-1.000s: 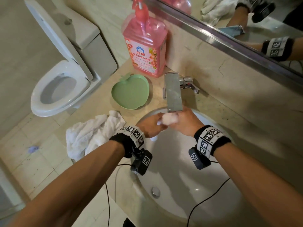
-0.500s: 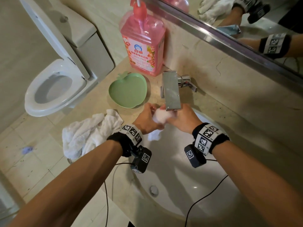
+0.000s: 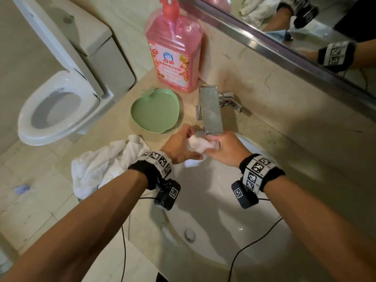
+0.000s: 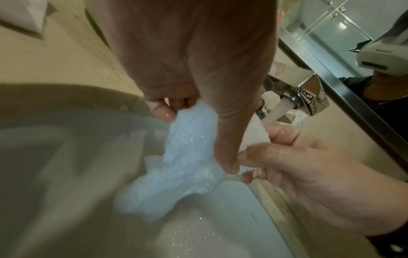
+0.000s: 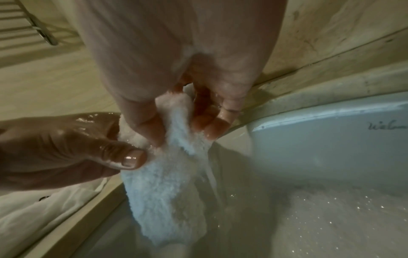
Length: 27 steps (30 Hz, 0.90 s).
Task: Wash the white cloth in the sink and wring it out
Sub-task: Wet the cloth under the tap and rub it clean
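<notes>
Beige marble bathroom counter (image 3: pixel 274 139), white oval ceramic sink (image 3: pixel 213 210) set into it, square chrome tap (image 3: pixel 210 110) running. Under the stream, over the basin: small white terry cloth (image 3: pixel 198 144), soaked and bunched, its loose end hanging toward the bowl. Left hand (image 3: pixel 179 146) curled round one end, thumb pressed onto the fabric. Right hand (image 3: pixel 226 148) curled round the other end, cloth pinched between thumb and fingers (image 5: pixel 212 125). Just left of the sink: crumpled white towel (image 3: pixel 101 165). Behind it: green apple-shaped dish (image 3: pixel 155 109), then pink pump bottle of detergent (image 3: pixel 173 51). Beyond the counter: white toilet (image 3: pixel 57 110), lid raised.
</notes>
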Motion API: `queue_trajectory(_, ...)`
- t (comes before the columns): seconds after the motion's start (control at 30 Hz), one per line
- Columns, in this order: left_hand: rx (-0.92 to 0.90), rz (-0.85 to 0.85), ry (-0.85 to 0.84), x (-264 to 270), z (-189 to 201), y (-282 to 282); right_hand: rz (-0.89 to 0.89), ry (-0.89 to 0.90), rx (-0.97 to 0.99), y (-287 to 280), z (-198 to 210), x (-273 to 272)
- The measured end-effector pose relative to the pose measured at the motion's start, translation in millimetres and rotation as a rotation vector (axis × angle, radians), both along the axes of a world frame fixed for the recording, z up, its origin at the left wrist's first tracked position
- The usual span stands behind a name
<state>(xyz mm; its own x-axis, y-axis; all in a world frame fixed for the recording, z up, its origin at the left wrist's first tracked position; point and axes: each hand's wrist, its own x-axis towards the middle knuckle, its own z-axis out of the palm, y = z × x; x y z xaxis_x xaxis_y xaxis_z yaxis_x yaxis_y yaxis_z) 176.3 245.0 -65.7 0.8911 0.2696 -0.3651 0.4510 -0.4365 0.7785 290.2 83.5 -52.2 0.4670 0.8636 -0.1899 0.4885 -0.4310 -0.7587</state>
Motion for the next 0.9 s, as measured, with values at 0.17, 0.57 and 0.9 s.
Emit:
queue_trajectory(0.17, 0.236, -0.070, 0.054, 9, 2, 4, -0.092, 0.042, -0.211, -1, -5, 10)
queue_trajectory(0.57, -0.163, 0.118, -0.045, 34, -7, -16, -0.320, 0.322, -0.177, -36, -22, 25)
queue_trajectory(0.9, 0.230, -0.024, 0.088, 22, -9, 1, -0.125, 0.208, -0.145, -26, -20, 19)
